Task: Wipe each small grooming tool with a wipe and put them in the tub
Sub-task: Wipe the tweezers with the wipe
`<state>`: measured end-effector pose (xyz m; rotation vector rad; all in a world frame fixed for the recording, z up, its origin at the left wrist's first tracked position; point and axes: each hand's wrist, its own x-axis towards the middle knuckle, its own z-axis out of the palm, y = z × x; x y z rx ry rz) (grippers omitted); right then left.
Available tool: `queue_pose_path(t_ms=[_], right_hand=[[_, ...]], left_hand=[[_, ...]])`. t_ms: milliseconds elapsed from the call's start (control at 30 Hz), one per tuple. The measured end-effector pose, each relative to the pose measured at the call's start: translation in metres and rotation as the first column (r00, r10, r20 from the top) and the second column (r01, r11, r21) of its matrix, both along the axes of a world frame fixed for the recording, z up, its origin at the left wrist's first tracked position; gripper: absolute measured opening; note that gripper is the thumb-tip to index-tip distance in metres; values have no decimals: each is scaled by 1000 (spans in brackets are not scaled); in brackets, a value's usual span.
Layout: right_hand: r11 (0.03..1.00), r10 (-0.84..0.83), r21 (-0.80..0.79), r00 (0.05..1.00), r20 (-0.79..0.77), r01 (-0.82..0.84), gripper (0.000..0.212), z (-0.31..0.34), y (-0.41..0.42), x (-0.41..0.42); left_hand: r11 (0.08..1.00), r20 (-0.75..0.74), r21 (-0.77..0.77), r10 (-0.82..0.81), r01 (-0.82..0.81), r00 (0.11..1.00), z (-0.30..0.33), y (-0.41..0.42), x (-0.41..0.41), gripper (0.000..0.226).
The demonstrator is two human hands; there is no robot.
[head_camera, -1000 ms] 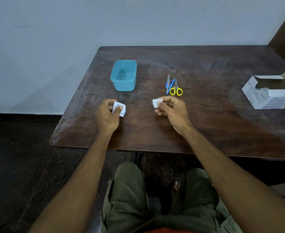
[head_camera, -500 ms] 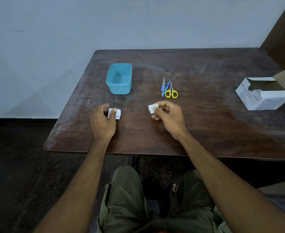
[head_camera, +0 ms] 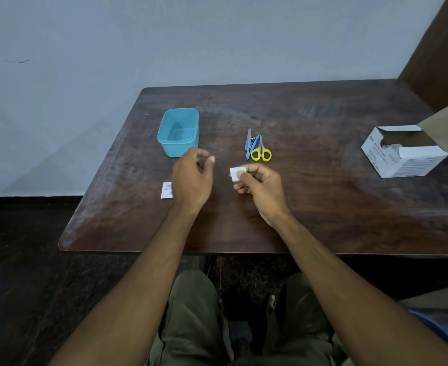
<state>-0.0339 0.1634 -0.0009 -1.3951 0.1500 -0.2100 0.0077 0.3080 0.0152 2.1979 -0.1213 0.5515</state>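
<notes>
At worktop (head_camera: 323,207) centre, right hand (head_camera: 260,186) pinched wipe (head_camera: 236,173), left hand (head_camera: 191,178) loosely curled, empty; wipe might dry before reaching tools (head_camera: 257,147) at 12 o'clock.

We find a plain, sparsely furnished room, its exact kind not determinable. A dark wooden surface (head_camera: 310,196) with a worn finish stands against a bare pale painted wall (head_camera: 191,38), over a dark speckled floor (head_camera: 19,273). An opened white cardboard box (head_camera: 405,154) with printed labelling sits at the right. Dark wood panelling (head_camera: 444,43) fills the right corner.
</notes>
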Motion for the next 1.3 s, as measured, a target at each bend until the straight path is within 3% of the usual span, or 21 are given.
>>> queue_pose_path(t_ms=[133,233,500,700,867,1300], right_hand=[[978,-8,207,999,-48,18,10,4,-7,2],[965,-34,256,996,-83,54,11,8,-21,5],[967,-199,142,975,-100,212,17,10,-75,15],[971,-206,109,977,-52,211,11,4,-74,14],[973,-201,107,979,-30,203,15,2,-75,13],[982,-181,59,984,2,180,13,-1,-76,14]], left_hand=[[996,-142,49,-63,71,988,8,-43,27,16],[991,-225,117,-39,66,973,4,-65,44,15],[980,-317,158,-69,124,946,-11,-94,59,22],[993,-396,113,26,21,918,-17,-93,82,20],[977,-448,215,85,15,890,-18,-99,96,38],[962,-490,273,155,-18,858,-20,-110,95,45]])
